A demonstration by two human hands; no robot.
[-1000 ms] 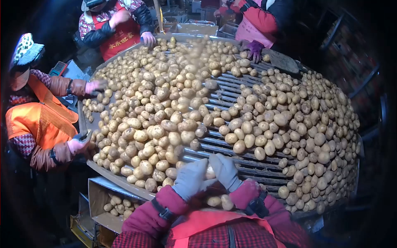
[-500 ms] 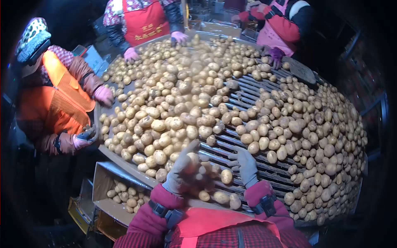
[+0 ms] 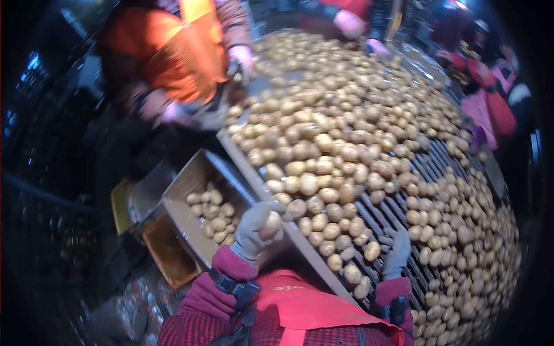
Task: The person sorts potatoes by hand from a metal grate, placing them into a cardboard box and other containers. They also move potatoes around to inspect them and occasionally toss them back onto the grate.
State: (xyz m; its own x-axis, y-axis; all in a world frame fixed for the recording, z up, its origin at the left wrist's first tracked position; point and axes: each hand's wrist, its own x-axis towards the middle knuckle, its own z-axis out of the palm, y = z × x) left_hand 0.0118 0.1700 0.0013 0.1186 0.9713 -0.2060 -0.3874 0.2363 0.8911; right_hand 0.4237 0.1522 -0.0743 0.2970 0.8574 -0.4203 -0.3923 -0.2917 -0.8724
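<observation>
My left hand (image 3: 255, 228), in a grey glove, is closed around a potato (image 3: 271, 224) over the near rim of the round sorting table (image 3: 254, 179). The gloved right hand (image 3: 398, 255) rests flat on the table's dark roller bars, next to loose potatoes (image 3: 353, 272). A large heap of pale potatoes (image 3: 323, 144) covers the table in front of me. A cardboard box (image 3: 187, 216) with several potatoes inside sits below the rim, just left of my left hand.
A person in an orange vest (image 3: 179, 52) stands at the table's left side, with pink gloves at the rim. Other people's gloved hands (image 3: 349, 23) reach in at the far side. A yellow crate (image 3: 164, 251) sits under the box.
The view has swung left and tilted. My left hand has moved left to the table's rim, closed on a potato. My right hand has stayed on the bars.
</observation>
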